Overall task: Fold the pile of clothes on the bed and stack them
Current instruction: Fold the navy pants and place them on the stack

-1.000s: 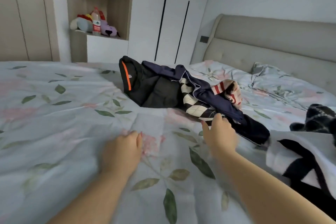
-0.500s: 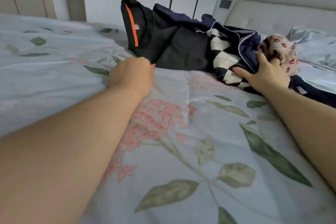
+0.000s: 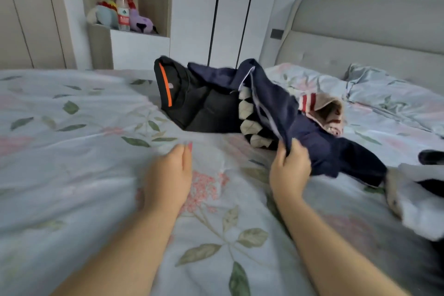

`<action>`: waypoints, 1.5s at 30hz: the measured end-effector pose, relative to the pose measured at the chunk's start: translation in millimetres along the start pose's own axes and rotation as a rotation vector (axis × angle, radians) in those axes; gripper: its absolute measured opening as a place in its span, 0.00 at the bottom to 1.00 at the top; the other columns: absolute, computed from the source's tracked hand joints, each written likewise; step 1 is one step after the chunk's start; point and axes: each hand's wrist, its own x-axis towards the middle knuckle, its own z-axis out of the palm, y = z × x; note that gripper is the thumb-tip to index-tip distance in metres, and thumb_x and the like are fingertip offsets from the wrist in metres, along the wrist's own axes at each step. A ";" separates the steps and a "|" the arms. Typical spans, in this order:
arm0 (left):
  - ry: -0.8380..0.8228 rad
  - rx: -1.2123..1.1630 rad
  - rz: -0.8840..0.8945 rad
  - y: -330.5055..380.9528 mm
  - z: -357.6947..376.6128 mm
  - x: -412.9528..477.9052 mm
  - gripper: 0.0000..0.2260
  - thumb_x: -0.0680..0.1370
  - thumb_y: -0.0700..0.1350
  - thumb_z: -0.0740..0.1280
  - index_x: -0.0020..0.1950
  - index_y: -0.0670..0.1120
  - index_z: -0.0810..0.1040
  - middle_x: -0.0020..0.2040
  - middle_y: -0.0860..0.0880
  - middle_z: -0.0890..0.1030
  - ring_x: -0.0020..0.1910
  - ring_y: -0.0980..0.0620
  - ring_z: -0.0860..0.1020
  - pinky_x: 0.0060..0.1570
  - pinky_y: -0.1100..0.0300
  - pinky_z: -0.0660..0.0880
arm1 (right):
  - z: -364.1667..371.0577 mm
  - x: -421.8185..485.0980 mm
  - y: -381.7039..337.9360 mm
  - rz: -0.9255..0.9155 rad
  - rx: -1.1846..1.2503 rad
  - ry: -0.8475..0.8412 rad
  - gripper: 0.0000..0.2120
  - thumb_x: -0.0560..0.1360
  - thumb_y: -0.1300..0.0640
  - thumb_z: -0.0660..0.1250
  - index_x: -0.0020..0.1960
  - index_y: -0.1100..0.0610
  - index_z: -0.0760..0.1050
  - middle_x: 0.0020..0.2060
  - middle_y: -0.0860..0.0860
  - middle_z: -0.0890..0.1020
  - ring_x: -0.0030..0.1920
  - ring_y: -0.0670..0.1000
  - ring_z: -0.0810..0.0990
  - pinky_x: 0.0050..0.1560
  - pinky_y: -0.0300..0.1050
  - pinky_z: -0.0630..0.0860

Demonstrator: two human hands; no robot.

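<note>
Pinching a fold of the navy garment (image 3: 319, 142), the right hand (image 3: 290, 170) has thumb and fingers closed on the cloth's near edge, lifting it slightly off the floral bedspread (image 3: 72, 175). Left hand (image 3: 168, 175) lies palm down on the bedspread, fingers together and loosely extended, holding nothing; it sits on the near side of the pile, apart from it.

Pile as landmark: a heap of clothes mid-bed. Black garment with orange stripe (image 3: 192, 103) forms its left part. Navy garment drapes over the middle and trails out to the right. A cream-and-dark diamond-pattern piece (image 3: 249, 125) shows beneath the navy cloth. A pinkish knit with red stripes (image 3: 324, 113) sits on the pile's right, toward the headboard (image 3: 360, 38).

Progress, as judged: early. Nothing within view is folded or stacked; the pile is tangled, and one item is only being drawn free. All folding and stacking appears left to do.

Unclear or cut off: a white-and-black item (image 3: 418, 202) right of the pile runs off the frame edge and is blurred; whether it is clothing or bedding, cannot tell. Which garment type the navy cloth is, cannot tell. Left hand edges are motion-smeared. Layers under the pile are hidden.
</note>
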 end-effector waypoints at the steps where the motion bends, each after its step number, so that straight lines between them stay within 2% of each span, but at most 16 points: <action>1: -0.020 -0.047 -0.075 -0.4 -7.1 -13.8 0.17 0.82 0.51 0.60 0.35 0.47 0.64 0.28 0.43 0.74 0.31 0.35 0.75 0.30 0.54 0.60 | -9.5 -19.0 -9.3 0.004 -0.004 -0.039 0.09 0.80 0.58 0.62 0.48 0.63 0.76 0.42 0.60 0.78 0.44 0.62 0.77 0.40 0.49 0.67; 6: -0.193 -0.428 -0.373 0.4 -58.2 -79.0 0.17 0.77 0.60 0.55 0.33 0.55 0.72 0.24 0.49 0.73 0.28 0.41 0.75 0.36 0.45 0.74 | -59.1 -122.7 -69.5 -0.047 -0.061 -0.432 0.06 0.78 0.58 0.66 0.45 0.61 0.75 0.39 0.57 0.79 0.41 0.61 0.78 0.40 0.50 0.69; 9: -0.305 -0.455 -0.494 7.9 -111.2 -123.6 0.20 0.79 0.63 0.57 0.36 0.52 0.76 0.27 0.49 0.78 0.30 0.46 0.78 0.42 0.45 0.79 | -107.9 -164.7 -106.8 0.012 -0.056 -0.575 0.12 0.81 0.53 0.62 0.41 0.56 0.65 0.35 0.52 0.74 0.38 0.58 0.71 0.39 0.49 0.63; 13: -0.410 -0.599 -0.667 28.4 -184.4 -168.3 0.18 0.78 0.59 0.58 0.56 0.47 0.75 0.39 0.44 0.84 0.35 0.47 0.83 0.42 0.53 0.78 | -189.3 -189.8 -132.9 -0.021 -0.105 -0.697 0.11 0.82 0.50 0.58 0.45 0.54 0.63 0.35 0.53 0.74 0.37 0.58 0.69 0.38 0.51 0.64; 14: -0.469 -0.612 -0.626 32.5 -202.7 -179.5 0.13 0.80 0.54 0.60 0.63 0.52 0.72 0.43 0.44 0.84 0.35 0.50 0.83 0.42 0.56 0.78 | -211.3 -192.2 -135.8 -0.046 -0.089 -0.704 0.10 0.82 0.51 0.59 0.46 0.54 0.64 0.35 0.54 0.76 0.37 0.59 0.71 0.37 0.51 0.63; 17: -0.623 -0.420 -0.340 54.4 -255.6 -203.5 0.28 0.81 0.48 0.65 0.74 0.66 0.56 0.57 0.53 0.74 0.41 0.62 0.79 0.49 0.64 0.76 | -280.5 -193.1 -142.4 -0.078 0.001 -0.700 0.09 0.81 0.53 0.63 0.46 0.57 0.71 0.30 0.51 0.74 0.34 0.56 0.72 0.35 0.50 0.66; 21: -0.651 -0.374 0.063 107.3 -295.4 -229.1 0.37 0.69 0.68 0.69 0.74 0.65 0.58 0.72 0.54 0.57 0.71 0.60 0.57 0.74 0.59 0.55 | -361.8 -208.0 -142.7 -0.162 0.000 -0.804 0.11 0.76 0.51 0.68 0.41 0.55 0.71 0.28 0.51 0.71 0.31 0.51 0.66 0.33 0.45 0.64; 24: -0.689 -0.312 0.308 135.6 -301.0 -251.2 0.36 0.63 0.77 0.64 0.69 0.70 0.69 0.78 0.62 0.52 0.77 0.62 0.46 0.74 0.57 0.45 | -396.0 -220.7 -136.6 -0.170 0.052 -0.927 0.04 0.72 0.51 0.73 0.46 0.49 0.81 0.33 0.48 0.80 0.35 0.44 0.75 0.36 0.31 0.68; 26: -0.786 -0.206 0.427 143.3 -296.0 -259.6 0.29 0.62 0.76 0.66 0.62 0.73 0.72 0.71 0.69 0.64 0.74 0.68 0.56 0.74 0.58 0.40 | -407.9 -224.0 -127.8 -0.146 0.132 -1.012 0.11 0.70 0.50 0.75 0.52 0.49 0.84 0.42 0.40 0.84 0.43 0.36 0.79 0.43 0.28 0.71; 28: -0.860 -0.192 0.396 144.2 -285.5 -260.6 0.21 0.63 0.73 0.70 0.55 0.72 0.76 0.58 0.72 0.76 0.62 0.71 0.71 0.72 0.66 0.54 | -413.2 -223.3 -117.1 -0.050 0.246 -1.015 0.13 0.68 0.46 0.76 0.52 0.46 0.85 0.43 0.34 0.84 0.47 0.34 0.81 0.50 0.32 0.75; 30: -0.839 -0.259 0.347 135.7 -275.3 -255.4 0.10 0.68 0.61 0.74 0.48 0.64 0.81 0.47 0.67 0.80 0.48 0.65 0.78 0.52 0.68 0.72 | -409.7 -214.0 -114.6 0.034 0.300 -0.995 0.12 0.68 0.39 0.72 0.48 0.42 0.85 0.43 0.37 0.85 0.48 0.37 0.83 0.54 0.38 0.77; 33: -0.948 -0.341 0.224 127.0 -268.9 -245.3 0.03 0.69 0.54 0.73 0.41 0.59 0.82 0.41 0.59 0.81 0.41 0.61 0.80 0.42 0.67 0.73 | -399.2 -190.1 -107.2 0.165 0.359 -0.951 0.16 0.77 0.39 0.64 0.44 0.47 0.84 0.41 0.42 0.86 0.45 0.42 0.84 0.52 0.38 0.77; 36: -1.002 -0.338 0.084 119.6 -264.3 -228.8 0.10 0.64 0.57 0.74 0.32 0.53 0.80 0.33 0.53 0.81 0.33 0.57 0.77 0.37 0.60 0.72 | -394.0 -165.2 -80.4 0.220 0.069 -0.795 0.12 0.80 0.48 0.64 0.39 0.47 0.79 0.34 0.41 0.83 0.40 0.39 0.81 0.44 0.32 0.72; 38: -1.040 -0.279 0.066 114.4 -262.0 -218.3 0.18 0.59 0.62 0.76 0.26 0.52 0.73 0.25 0.55 0.75 0.27 0.59 0.69 0.30 0.63 0.66 | -391.5 -158.9 -62.3 0.295 -0.089 -0.821 0.06 0.80 0.49 0.64 0.47 0.44 0.79 0.43 0.43 0.82 0.48 0.42 0.80 0.49 0.35 0.72; 40: -1.059 -0.254 0.094 112.3 -260.7 -211.8 0.27 0.58 0.71 0.74 0.24 0.52 0.65 0.23 0.57 0.65 0.26 0.60 0.62 0.27 0.66 0.59 | -386.9 -160.3 -54.8 0.453 -0.032 -0.915 0.08 0.79 0.47 0.65 0.56 0.44 0.80 0.53 0.48 0.81 0.55 0.48 0.79 0.57 0.42 0.75; 45: -0.913 -0.326 -0.042 112.4 -263.9 -205.1 0.34 0.63 0.75 0.67 0.28 0.48 0.56 0.28 0.53 0.56 0.28 0.56 0.56 0.26 0.72 0.60 | -379.7 -177.6 -64.4 0.580 0.083 -1.021 0.10 0.77 0.51 0.70 0.58 0.46 0.80 0.52 0.49 0.78 0.48 0.49 0.81 0.43 0.40 0.79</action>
